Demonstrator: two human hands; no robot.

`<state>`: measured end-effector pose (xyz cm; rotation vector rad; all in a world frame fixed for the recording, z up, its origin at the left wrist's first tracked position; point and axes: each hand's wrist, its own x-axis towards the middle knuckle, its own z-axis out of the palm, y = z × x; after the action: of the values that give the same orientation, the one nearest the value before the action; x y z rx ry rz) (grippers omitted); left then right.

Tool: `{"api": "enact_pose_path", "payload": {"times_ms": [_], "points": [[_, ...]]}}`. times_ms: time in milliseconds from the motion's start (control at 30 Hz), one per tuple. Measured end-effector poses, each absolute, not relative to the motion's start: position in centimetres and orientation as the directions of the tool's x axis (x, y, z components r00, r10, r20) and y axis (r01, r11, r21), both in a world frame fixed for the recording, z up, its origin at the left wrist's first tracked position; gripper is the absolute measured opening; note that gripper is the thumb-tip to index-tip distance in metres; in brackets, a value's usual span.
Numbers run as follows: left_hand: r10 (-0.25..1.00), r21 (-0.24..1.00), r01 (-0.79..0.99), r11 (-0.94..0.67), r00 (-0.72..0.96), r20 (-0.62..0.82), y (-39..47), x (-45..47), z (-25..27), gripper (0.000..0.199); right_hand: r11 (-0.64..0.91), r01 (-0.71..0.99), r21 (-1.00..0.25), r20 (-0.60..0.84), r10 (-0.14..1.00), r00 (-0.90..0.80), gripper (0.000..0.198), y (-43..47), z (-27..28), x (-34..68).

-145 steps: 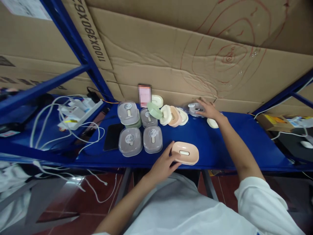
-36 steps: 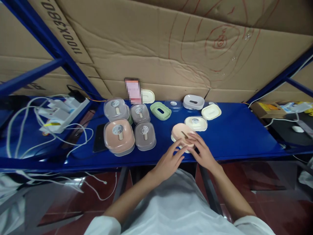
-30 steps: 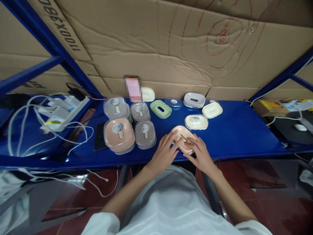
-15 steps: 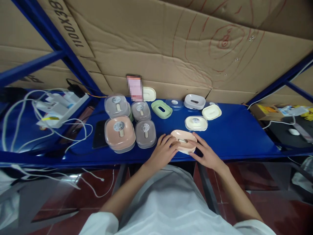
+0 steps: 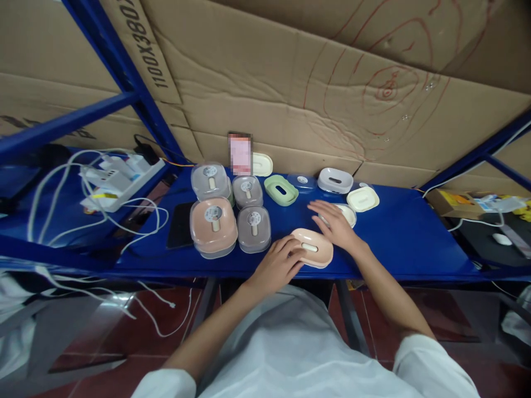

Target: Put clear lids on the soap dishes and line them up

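A pink soap dish (image 5: 321,257) with a pale insert in its slot rests near the table's front edge. My left hand (image 5: 280,258) grips its left rim, thumb and fingers bent over the edge. Beyond the dish, my right hand (image 5: 335,224) is stretched out with fingers extended, holding nothing visible. It partly covers a clear lid with a cream piece (image 5: 348,215) under it; whether the fingers touch the lid I cannot tell. Farther back lie a cream insert tray (image 5: 363,199), a light grey soap dish (image 5: 335,181), a clear lid (image 5: 302,182) and a green soap dish (image 5: 281,190).
Several lidded soap boxes stand at the left, among them a pink one (image 5: 213,232) and a grey one (image 5: 254,232). A phone (image 5: 240,156) leans on the cardboard wall (image 5: 249,83) beside a cream tray (image 5: 263,165). A power strip (image 5: 124,179) with white cables lies farther left.
My right hand has let go of the pink dish and moved up and away, over the lidded cream piece. My left hand stays on the dish. The camera view has shifted slightly.
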<state>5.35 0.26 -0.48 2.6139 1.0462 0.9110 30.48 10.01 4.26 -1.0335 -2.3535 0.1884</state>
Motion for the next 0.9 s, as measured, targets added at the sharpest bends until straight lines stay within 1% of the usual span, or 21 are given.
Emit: {"api": "enact_pose_path", "payload": {"times_ms": [33, 67, 133, 200, 233, 333, 433, 500, 533, 567, 600, 633, 667, 700, 733, 767, 800, 833, 900], "points": [[0.675, 0.383, 0.559, -0.735, 0.554, 0.487, 0.1, 5.3, -0.5, 0.027, 0.693, 0.628, -0.355, 0.393, 0.719, -0.573, 0.042, 12.1, 4.4, 28.8], [0.676, 0.392, 0.554, -0.734, 0.544, 0.496, -0.1, 5.2, -0.5, 0.027, 0.687, 0.605, -0.403, 0.350, 0.726, -0.592, 0.042, 14.0, 4.4, 27.1], [0.688, 0.419, 0.547, -0.725, 0.532, 0.494, -0.2, 5.0, -0.6, 0.026, 0.634, 0.560, -0.534, 0.284, 0.758, -0.587, 0.033, 16.9, 4.3, 24.3], [0.705, 0.452, 0.542, -0.709, 0.528, 0.474, -0.3, 4.8, -0.8, 0.024, 0.578, 0.521, -0.629, 0.262, 0.788, -0.558, 0.020, 18.0, 3.9, 22.8], [0.710, 0.463, 0.539, -0.704, 0.528, 0.466, -0.3, 4.7, -0.9, 0.024, 0.554, 0.508, -0.660, 0.265, 0.803, -0.534, 0.021, 17.9, 3.6, 22.8], [0.698, 0.451, 0.533, -0.716, 0.536, 0.475, -0.2, 4.6, -1.0, 0.026, 0.464, 0.466, -0.753, 0.270, 0.864, -0.424, 0.036, 15.4, 2.5, 24.9], [0.634, 0.384, 0.505, -0.773, 0.584, 0.506, -0.4, 4.5, -0.8, 0.025, 0.333, 0.399, -0.855, 0.224, 0.929, -0.296, 0.048, 11.5, 1.5, 28.5], [0.590, 0.339, 0.485, -0.806, 0.618, 0.520, -0.5, 4.4, -0.6, 0.025, 0.210, 0.323, -0.923, 0.167, 0.974, -0.155, 0.059, 9.2, 1.2, 30.5], [0.577, 0.321, 0.482, -0.815, 0.626, 0.525, -0.5, 4.4, -0.6, 0.025, 0.173, 0.315, -0.933, 0.157, 0.985, -0.074, 0.064, 8.2, 1.2, 31.2], [0.572, 0.310, 0.484, -0.818, 0.628, 0.528, -0.6, 4.4, -0.6, 0.024, 0.166, 0.355, -0.920, 0.181, 0.984, 0.008, 0.066, 7.3, 1.3, 31.8], [0.572, 0.305, 0.489, -0.818, 0.627, 0.529, -0.6, 4.4, -0.7, 0.023, 0.184, 0.453, -0.872, 0.242, 0.967, 0.074, 0.065, 6.6, 1.4, 32.1], [0.573, 0.304, 0.491, -0.816, 0.624, 0.531, -0.6, 4.4, -0.7, 0.023, 0.215, 0.594, -0.775, 0.332, 0.938, 0.094, 0.061, 6.1, 1.5, 32.2], [0.573, 0.306, 0.490, -0.816, 0.621, 0.535, -0.6, 4.4, -0.7, 0.022, 0.249, 0.728, -0.639, 0.417, 0.907, 0.056, 0.057, 5.7, 1.7, 32.1], [0.575, 0.313, 0.488, -0.815, 0.616, 0.539, -0.6, 4.4, -0.7, 0.021, 0.286, 0.822, -0.492, 0.467, 0.884, -0.028, 0.054, 5.4, 1.8, 32.0], [0.577, 0.323, 0.482, -0.814, 0.611, 0.542, -0.6, 4.5, -0.7, 0.021, 0.332, 0.871, -0.363, 0.477, 0.869, -0.132, 0.052, 5.3, 1.9, 31.8], [0.582, 0.339, 0.476, -0.811, 0.605, 0.543, -0.5, 4.5, -0.7, 0.022, 0.386, 0.881, -0.273, 0.457, 0.858, -0.235, 0.051, 5.3, 2.0, 31.6], [0.592, 0.362, 0.470, -0.805, 0.596, 0.542, -0.5, 4.4, -0.7, 0.024, 0.442, 0.869, -0.224, 0.427, 0.846, -0.320, 0.049, 5.5, 2.1, 31.6], [0.607, 0.392, 0.464, -0.794, 0.585, 0.538, -0.4, 4.4, -0.6, 0.025, 0.487, 0.849, -0.205, 0.406, 0.832, -0.379, 0.047, 5.7, 2.1, 31.6], [0.644, 0.459, 0.453, -0.764, 0.562, 0.518, -0.3, 4.4, -0.3, 0.028, 0.532, 0.819, -0.214, 0.406, 0.811, -0.421, 0.041, 6.3, 2.3, 32.0]]}}
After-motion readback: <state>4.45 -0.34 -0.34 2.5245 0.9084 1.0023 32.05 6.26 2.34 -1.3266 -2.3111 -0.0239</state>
